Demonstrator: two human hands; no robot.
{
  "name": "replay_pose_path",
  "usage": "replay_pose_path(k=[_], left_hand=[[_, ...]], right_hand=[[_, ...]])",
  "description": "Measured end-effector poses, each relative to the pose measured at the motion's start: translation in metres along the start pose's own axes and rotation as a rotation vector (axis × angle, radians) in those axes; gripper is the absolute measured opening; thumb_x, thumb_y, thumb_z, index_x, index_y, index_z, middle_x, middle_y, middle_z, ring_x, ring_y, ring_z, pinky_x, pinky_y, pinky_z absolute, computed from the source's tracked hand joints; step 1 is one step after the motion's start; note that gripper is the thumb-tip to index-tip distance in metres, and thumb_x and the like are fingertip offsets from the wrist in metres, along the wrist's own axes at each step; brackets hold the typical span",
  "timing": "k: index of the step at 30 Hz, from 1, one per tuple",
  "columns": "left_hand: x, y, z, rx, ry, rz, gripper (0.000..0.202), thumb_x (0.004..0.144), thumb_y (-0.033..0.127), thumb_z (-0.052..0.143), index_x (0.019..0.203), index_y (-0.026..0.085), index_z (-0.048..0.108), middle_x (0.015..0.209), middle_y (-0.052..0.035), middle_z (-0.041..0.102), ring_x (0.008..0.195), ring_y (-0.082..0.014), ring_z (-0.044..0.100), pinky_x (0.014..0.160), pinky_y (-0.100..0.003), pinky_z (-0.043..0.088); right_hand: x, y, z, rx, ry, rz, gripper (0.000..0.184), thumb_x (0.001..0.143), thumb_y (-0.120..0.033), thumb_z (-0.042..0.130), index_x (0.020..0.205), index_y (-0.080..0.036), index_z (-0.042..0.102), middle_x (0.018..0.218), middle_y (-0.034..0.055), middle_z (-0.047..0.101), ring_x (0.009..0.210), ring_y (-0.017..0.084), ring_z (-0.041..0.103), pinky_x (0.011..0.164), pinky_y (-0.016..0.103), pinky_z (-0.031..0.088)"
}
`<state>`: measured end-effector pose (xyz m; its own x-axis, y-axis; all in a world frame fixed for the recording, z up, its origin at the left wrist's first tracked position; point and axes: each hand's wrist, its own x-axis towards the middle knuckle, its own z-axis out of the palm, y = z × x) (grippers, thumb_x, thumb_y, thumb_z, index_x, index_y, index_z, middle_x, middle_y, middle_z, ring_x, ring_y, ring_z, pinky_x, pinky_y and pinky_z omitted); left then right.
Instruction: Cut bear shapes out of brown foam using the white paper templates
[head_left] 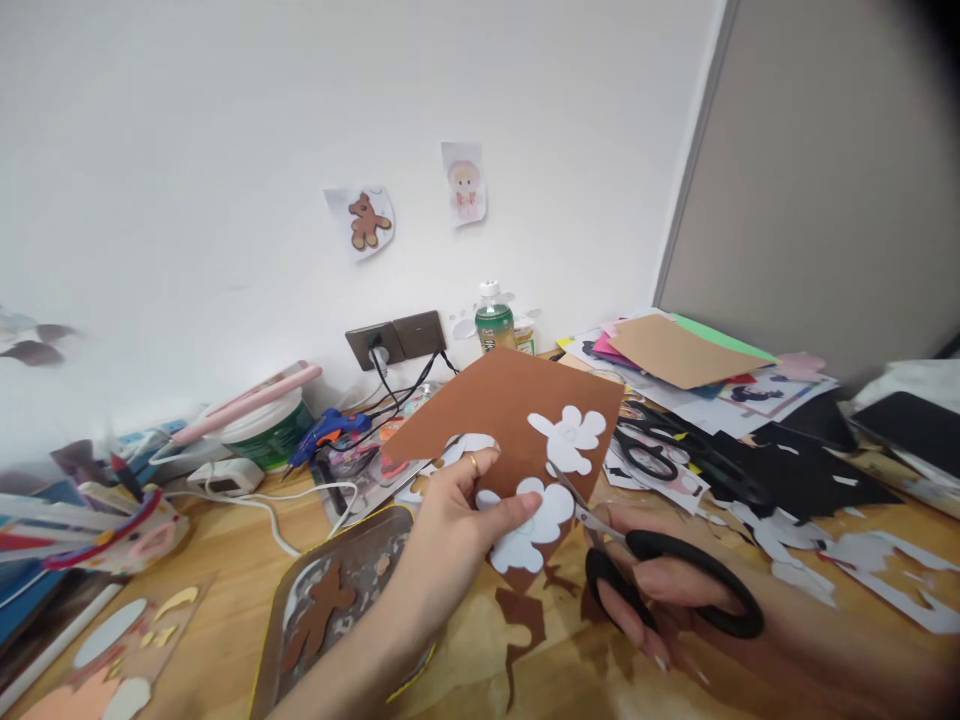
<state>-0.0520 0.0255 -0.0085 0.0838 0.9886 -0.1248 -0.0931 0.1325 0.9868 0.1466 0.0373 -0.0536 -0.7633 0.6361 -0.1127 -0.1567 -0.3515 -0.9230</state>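
Observation:
My left hand (pixel 469 510) pinches a brown sheet of craft paper (pixel 480 395) by its lower edge, thumb in front. White bear-shaped paper cutouts lie on the sheet: one cutout (pixel 574 437) at its right, and another cutout (pixel 532 525) under my thumb. In my right hand (pixel 660 590) is a pair of black-handled scissors (pixel 697 570), fingers through the loops. Its blades reach the sheet's right part, between the two white shapes. Brown paper scraps (pixel 520 615) lie below on the table.
A tray (pixel 274 625) holding a brown bear cutout (pixel 319 615) sits at lower left. Behind are a blue glue gun (pixel 330 432), a bottle (pixel 493 320) and cables. At right are another pair of scissors (pixel 649 460), stacked colored paper (pixel 679 350) and white scraps (pixel 787 545).

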Motion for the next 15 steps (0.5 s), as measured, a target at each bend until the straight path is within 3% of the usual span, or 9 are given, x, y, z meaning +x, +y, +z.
replay_pose_path(k=[4, 8, 11, 15], left_hand=[[-0.005, -0.006, 0.009, -0.106, -0.032, -0.034, 0.016, 0.075, 0.021, 0.064, 0.087, 0.016, 0.055, 0.060, 0.0014, 0.065, 0.046, -0.0089, 0.055, 0.044, -0.017, 0.044], [-0.009, -0.013, 0.016, -0.168, -0.053, -0.016, 0.018, 0.081, 0.028, 0.057, 0.094, 0.016, 0.052, 0.059, 0.0021, 0.064, 0.046, -0.0086, 0.055, 0.043, -0.016, 0.044], [-0.014, -0.016, 0.020, -0.139, -0.021, -0.037, 0.018, 0.081, 0.031, 0.058, 0.091, 0.017, 0.051, 0.053, 0.0034, 0.062, 0.039, -0.0077, 0.053, 0.036, -0.014, 0.040], [-0.021, -0.016, 0.023, -0.162, 0.044, -0.076, 0.017, 0.075, 0.027, 0.065, 0.078, 0.018, 0.051, 0.055, 0.0033, 0.064, 0.041, -0.0079, 0.056, 0.039, -0.015, 0.044]], right_hand=[[0.012, 0.020, -0.014, -0.001, -0.106, -0.042, 0.038, 0.068, -0.045, 0.069, 0.093, -0.022, 0.053, 0.067, 0.0009, 0.062, 0.047, 0.009, 0.053, 0.045, 0.017, 0.043], [0.015, 0.026, -0.021, -0.043, -0.156, -0.088, 0.044, 0.065, -0.045, 0.072, 0.096, -0.020, 0.055, 0.071, 0.0011, 0.060, 0.050, 0.007, 0.052, 0.047, 0.016, 0.043], [0.013, 0.023, -0.019, -0.053, -0.152, -0.098, 0.047, 0.066, -0.046, 0.071, 0.100, -0.018, 0.055, 0.072, 0.0017, 0.059, 0.051, 0.007, 0.051, 0.048, 0.016, 0.043], [0.010, 0.022, -0.014, -0.068, -0.176, -0.080, 0.052, 0.064, -0.051, 0.072, 0.102, -0.022, 0.053, 0.072, -0.0010, 0.058, 0.048, 0.005, 0.048, 0.046, 0.015, 0.041]])
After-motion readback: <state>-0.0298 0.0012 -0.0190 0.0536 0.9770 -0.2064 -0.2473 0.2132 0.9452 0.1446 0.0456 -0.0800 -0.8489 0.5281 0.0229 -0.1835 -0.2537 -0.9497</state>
